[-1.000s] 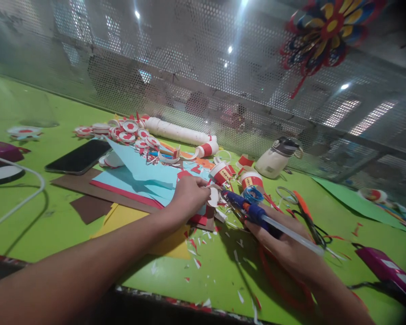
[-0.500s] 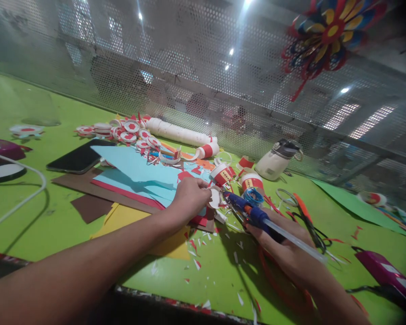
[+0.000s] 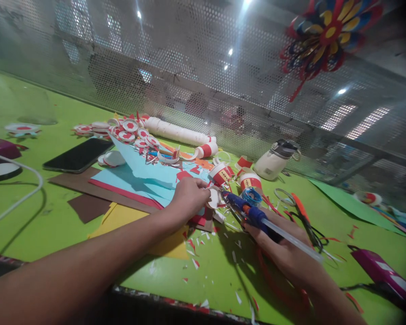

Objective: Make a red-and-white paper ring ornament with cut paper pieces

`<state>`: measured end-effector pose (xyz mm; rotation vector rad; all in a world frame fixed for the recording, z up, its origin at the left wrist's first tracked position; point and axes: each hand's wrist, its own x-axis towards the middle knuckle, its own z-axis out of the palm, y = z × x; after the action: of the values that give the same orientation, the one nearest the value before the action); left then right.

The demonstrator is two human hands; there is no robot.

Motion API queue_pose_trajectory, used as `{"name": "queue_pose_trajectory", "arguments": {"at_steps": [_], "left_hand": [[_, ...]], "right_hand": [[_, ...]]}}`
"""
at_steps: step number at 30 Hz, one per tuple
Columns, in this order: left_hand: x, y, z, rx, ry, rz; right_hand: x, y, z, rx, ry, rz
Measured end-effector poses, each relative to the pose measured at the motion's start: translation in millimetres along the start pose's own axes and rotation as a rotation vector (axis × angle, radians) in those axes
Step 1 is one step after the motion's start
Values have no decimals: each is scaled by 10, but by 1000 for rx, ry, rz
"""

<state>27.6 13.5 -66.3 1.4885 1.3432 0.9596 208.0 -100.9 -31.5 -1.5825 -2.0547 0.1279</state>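
My right hand [image 3: 279,237] is wrapped round a blue hot glue gun [image 3: 238,203], and a clear glue stick [image 3: 291,240] juts from its back end. The gun's nozzle points at a small white paper disc [image 3: 214,197], which my left hand [image 3: 188,194] pinches between thumb and fingers. Whether the nozzle touches the disc I cannot tell. Just beyond the hands stand cut red-and-white paper cups [image 3: 220,173] and a roll of blue tape [image 3: 252,197]. Light-blue paper sheets [image 3: 149,180] lie to the left of my left hand.
Scissors with an orange handle [image 3: 302,208] lie right of my right hand. A phone [image 3: 78,155], a pile of red-and-white discs [image 3: 128,126], a long white stack of cups [image 3: 177,130] and a white bottle [image 3: 272,161] stand farther back. Paper scraps litter the green table [image 3: 219,271].
The raised corner of the light-blue sheet has lifted and folded back, uncovering white discs beside the phone. Both hands hold nearly the same pose; the view has shifted slightly.
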Motion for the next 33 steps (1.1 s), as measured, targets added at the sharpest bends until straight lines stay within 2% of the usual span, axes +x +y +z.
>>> {"name": "queue_pose_trajectory", "arguments": {"at_steps": [17,33], "left_hand": [[-3,14,-16,-21,-37,-26],[-22,43,-33,-6,-42,-19]], "right_hand": [[-38,-45,-16,32,-6,79],[-41,-84,-43,10,-11,80]]}}
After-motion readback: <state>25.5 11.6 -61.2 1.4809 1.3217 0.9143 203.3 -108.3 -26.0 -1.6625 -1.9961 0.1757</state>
